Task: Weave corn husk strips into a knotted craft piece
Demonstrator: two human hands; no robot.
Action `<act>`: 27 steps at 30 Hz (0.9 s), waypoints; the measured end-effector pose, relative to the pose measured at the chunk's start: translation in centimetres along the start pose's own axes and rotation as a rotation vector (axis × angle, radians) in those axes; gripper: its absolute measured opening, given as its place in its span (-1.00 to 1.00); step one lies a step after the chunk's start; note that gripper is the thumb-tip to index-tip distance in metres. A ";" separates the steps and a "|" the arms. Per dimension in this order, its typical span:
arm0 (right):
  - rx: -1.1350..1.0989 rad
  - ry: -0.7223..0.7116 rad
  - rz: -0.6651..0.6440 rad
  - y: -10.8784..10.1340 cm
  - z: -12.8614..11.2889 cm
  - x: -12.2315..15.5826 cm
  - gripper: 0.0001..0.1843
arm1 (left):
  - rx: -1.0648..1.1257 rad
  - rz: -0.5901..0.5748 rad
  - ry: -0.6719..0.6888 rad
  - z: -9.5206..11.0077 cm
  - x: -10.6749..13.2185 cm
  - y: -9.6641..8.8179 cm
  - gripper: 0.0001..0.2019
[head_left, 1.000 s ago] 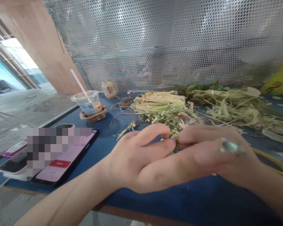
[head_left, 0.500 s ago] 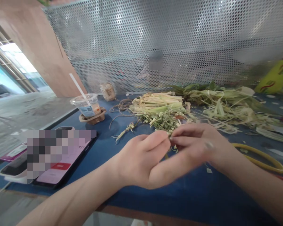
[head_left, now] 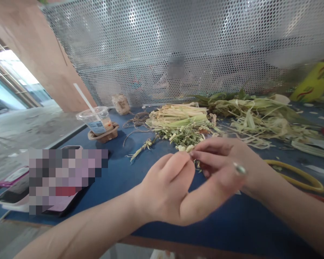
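Observation:
My left hand (head_left: pixel 164 190) is over the front of the blue table, its fingers curled inward and its thumb stretched out to the right. A shiny spot shows at the thumb's tip. My right hand (head_left: pixel 226 156) meets it from the right, with bent fingers pinched against the left fingertips. Whatever lies between the fingers is hidden. A small pale piece (head_left: pixel 185 148) shows just beyond the fingertips; whether it is held I cannot tell. Behind the hands lies a heap of small green-and-cream knotted husk pieces (head_left: pixel 178 136), in front of a stack of pale husk strips (head_left: pixel 178 114).
Loose corn husks (head_left: pixel 251 118) spread over the right back. A yellow ring (head_left: pixel 299 183) lies beside my right forearm. To the left are phones (head_left: pixel 13 192) and a plastic cup (head_left: pixel 94 120) with a straw, in a cardboard holder (head_left: pixel 105 135). A perforated metal screen (head_left: pixel 151 46) stands behind.
The view has shifted slightly, moving the background left. My hands stay together while the left thumb has turned a little. The pale piece beyond the fingertips shows more plainly.

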State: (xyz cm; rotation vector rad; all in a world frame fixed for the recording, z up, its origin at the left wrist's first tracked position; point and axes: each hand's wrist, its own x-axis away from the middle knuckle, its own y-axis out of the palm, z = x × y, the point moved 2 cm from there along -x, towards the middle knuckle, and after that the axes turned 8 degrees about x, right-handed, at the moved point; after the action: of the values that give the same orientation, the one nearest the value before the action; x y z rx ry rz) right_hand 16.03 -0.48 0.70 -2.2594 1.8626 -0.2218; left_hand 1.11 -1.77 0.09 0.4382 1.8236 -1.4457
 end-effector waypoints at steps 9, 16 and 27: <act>-0.222 0.115 -0.022 0.0 0.9 -0.3 -0.82 | -0.093 0.056 0.131 -0.1 -0.3 -0.7 -0.39; -0.185 0.005 0.047 -0.7 1.2 -0.3 -0.85 | 0.263 0.128 -0.120 -1.5 -0.7 -1.6 -0.31; 0.135 -0.044 0.151 -0.5 0.3 0.5 -0.86 | 0.571 -0.029 -0.594 -2.2 -1.0 -0.5 -0.67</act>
State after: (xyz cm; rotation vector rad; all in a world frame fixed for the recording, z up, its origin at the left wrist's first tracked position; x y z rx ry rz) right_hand 16.71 -0.90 0.54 -2.0093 1.9234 -0.2624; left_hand 0.71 0.38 1.32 0.2140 0.9452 -1.8669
